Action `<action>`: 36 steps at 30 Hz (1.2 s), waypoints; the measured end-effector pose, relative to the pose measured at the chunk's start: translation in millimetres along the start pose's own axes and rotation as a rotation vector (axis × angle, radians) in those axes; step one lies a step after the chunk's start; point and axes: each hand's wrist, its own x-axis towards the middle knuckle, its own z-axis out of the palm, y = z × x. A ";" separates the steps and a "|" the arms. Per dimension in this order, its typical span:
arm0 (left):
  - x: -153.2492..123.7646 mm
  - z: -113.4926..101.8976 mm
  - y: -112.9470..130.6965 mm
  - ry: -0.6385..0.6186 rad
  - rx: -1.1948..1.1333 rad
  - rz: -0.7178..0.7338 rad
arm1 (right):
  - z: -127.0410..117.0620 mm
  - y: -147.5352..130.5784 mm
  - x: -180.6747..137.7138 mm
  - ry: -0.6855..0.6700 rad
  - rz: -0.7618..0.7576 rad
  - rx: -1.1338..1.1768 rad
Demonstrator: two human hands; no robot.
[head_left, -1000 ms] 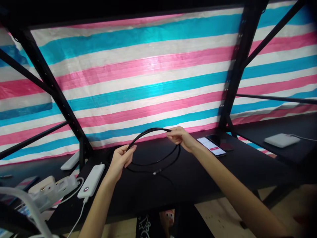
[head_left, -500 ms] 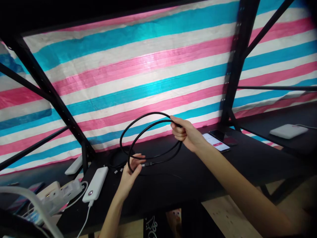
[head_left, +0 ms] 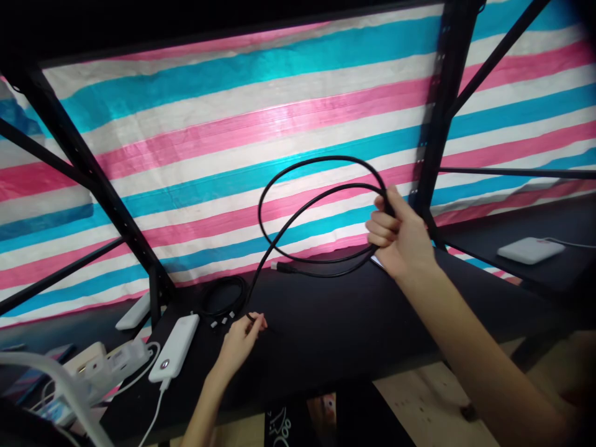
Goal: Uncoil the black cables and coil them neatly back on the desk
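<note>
A black cable (head_left: pixel 321 159) hangs in loose loops between my hands, above the black tabletop (head_left: pixel 316 347). My right hand (head_left: pixel 405 239) is closed around the gathered loops, raised at the right. One end of the cable, a plug with a pale metal tip (head_left: pixel 283 267), dangles free to the left of that fist. Lower down, my left hand (head_left: pixel 239 340) pinches a stretch of the same cable close to the tabletop. The cable's other end cannot be made out against the dark surface.
Near my left hand lie another coiled black cable (head_left: pixel 244 292) and several small white-tipped plugs (head_left: pixel 225 321). A white power bank (head_left: pixel 179 341) with a white lead stands left of them, beside a power strip (head_left: pixel 109 372). Black rack posts (head_left: pixel 447 99) frame a striped sheet (head_left: pixel 261 124).
My right hand has risen and moved right with the loops, now covering most of the phone behind. My left hand has lowered slightly, drawing a length of cable down from the loops.
</note>
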 end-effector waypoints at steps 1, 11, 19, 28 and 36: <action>0.5 -6.0 -4.5 0.021 0.012 -0.030 | -5.0 -4.6 0.4 0.044 0.012 0.049; 8.2 -34.2 -27.2 0.088 0.023 -0.221 | -42.6 -30.5 2.0 0.155 0.004 0.306; 5.6 -61.8 -16.7 0.368 0.164 -0.232 | -74.3 -35.3 -0.4 0.088 0.040 0.234; -0.1 -53.3 13.9 0.585 -0.001 -0.093 | -101.8 -22.1 -5.9 -0.003 0.177 -0.375; 15.6 -36.9 48.2 0.346 -0.865 -0.045 | -89.1 -3.6 -8.9 -0.163 0.241 -0.527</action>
